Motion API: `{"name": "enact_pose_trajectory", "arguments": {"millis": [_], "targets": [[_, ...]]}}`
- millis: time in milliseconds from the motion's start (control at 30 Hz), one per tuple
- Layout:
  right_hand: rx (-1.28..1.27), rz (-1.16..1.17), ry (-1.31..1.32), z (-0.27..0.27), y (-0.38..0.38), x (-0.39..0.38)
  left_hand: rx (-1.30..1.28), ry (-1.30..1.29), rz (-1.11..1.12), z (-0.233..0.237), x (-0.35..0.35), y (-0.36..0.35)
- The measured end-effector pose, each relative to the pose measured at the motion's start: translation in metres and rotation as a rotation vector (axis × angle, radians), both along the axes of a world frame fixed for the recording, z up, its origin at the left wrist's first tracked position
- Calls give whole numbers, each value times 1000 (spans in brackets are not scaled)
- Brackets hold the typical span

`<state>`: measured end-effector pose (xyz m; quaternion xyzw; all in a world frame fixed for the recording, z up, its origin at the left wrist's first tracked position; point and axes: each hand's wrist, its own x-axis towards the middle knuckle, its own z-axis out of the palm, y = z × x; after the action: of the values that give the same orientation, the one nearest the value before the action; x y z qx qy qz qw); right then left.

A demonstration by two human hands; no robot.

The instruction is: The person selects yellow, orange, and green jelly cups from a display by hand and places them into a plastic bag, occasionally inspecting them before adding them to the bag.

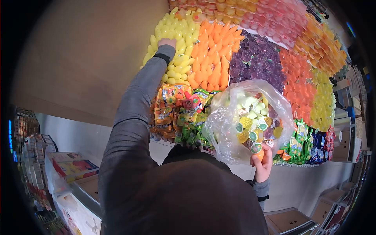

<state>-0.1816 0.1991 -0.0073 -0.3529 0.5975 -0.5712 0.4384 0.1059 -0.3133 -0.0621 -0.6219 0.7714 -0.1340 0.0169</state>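
Note:
My left hand reaches far out onto a heap of long yellow fruit-shaped jellies; its fingers are curled down among them and hidden. Near my body, my right hand is closed at the near rim of a clear plastic bag. Between its thumb and fingers is an orange jelly with a round green label. The bag stands wide open on the display, holding pale green pieces, yellow pineapple-like jellies and some purple ones.
Orange carrot-shaped jellies, purple grape-like jellies and red-orange jellies lie in sections beyond the bag. Packets in orange wrappers line the near edge, with green packets to the right. A large brown panel borders the display's left side.

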Motion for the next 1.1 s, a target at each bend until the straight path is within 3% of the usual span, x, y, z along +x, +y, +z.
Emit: {"name": "enact_pose_trajectory", "arguments": {"millis": [400, 667, 800, 900, 1000, 1100], "targets": [[0, -101, -46, -21, 34, -55, 39, 242, 166, 33, 3, 5], [8, -96, -35, -20, 24, -44, 79, 491, 110, 53, 5, -36], [10, -83, -21, -22, 17, -24, 81, 498, 83, 28, 4, -45], [32, -82, -62, -23, 20, -17, -77, 579, 67, 25, 11, -69], [42, -77, -88, -27, 20, -8, -478, 425, -345, 20, 28, -87], [42, -102, -79, -29, 18, 7, -49, 388, -209, 16, 36, -97]]}}
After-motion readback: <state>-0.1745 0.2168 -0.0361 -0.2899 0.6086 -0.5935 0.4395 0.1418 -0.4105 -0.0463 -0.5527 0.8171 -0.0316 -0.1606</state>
